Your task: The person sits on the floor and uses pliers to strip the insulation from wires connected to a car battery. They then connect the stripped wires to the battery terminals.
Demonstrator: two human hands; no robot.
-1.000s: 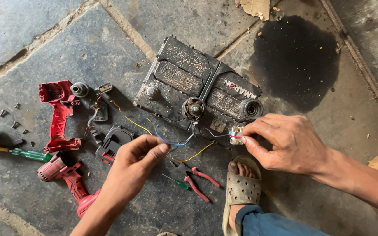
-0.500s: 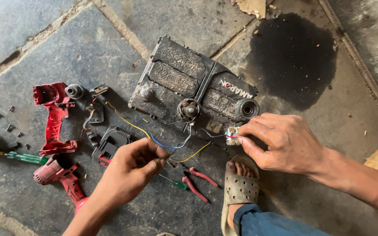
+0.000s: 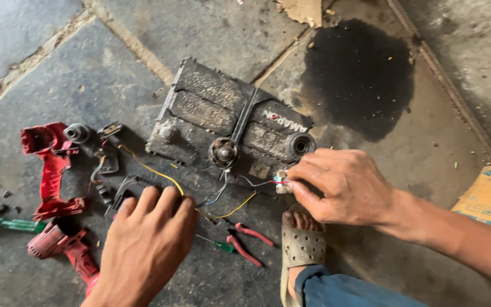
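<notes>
Pinching a small white connector [image 3: 282, 183], right hand [image 3: 342, 185] beside the battery [image 3: 228, 122]; left hand [image 3: 146, 244] curled over wires [image 3: 223, 196], grip hidden.

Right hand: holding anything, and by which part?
The right hand pinches a small white wired part at its right end with the fingertips, beside the dusty black car battery. What the left hand grips is hidden.

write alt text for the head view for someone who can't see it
Right hand pinches a small white part with thin wires beside a dirty car battery on a stone floor. Left hand hovers over loose wires, near red tool halves and red pliers.
</notes>
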